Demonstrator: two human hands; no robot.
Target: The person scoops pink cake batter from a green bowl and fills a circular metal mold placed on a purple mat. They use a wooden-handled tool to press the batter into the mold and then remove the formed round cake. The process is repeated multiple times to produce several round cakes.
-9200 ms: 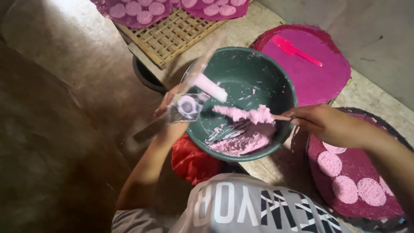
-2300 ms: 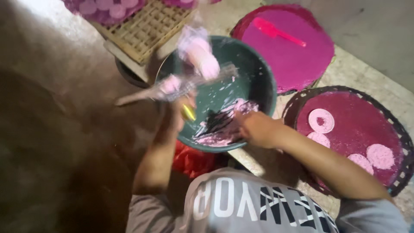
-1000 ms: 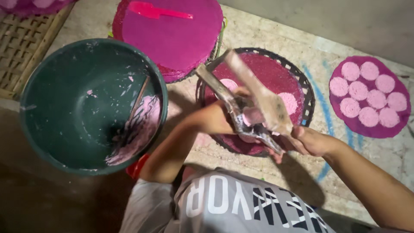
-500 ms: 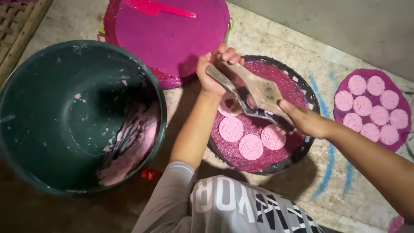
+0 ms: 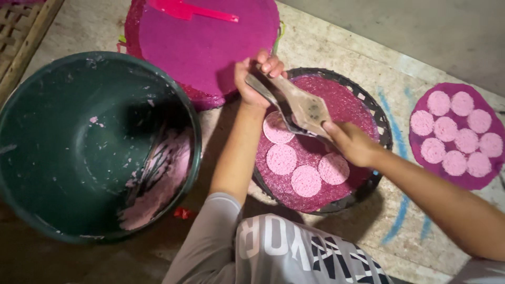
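On the stone floor (image 5: 336, 47), both hands (image 5: 252, 79) (image 5: 350, 142) grip a press (image 5: 300, 108) over the tray (image 5: 381, 123), now holding four discs (image 5: 281, 159).

The person wears a light grey short-sleeved shirt (image 5: 294, 252) with large white block lettering edged in dark navy across the chest, its left sleeve (image 5: 210, 236) plain grey, both forearms bare below, no rings or watch visible.
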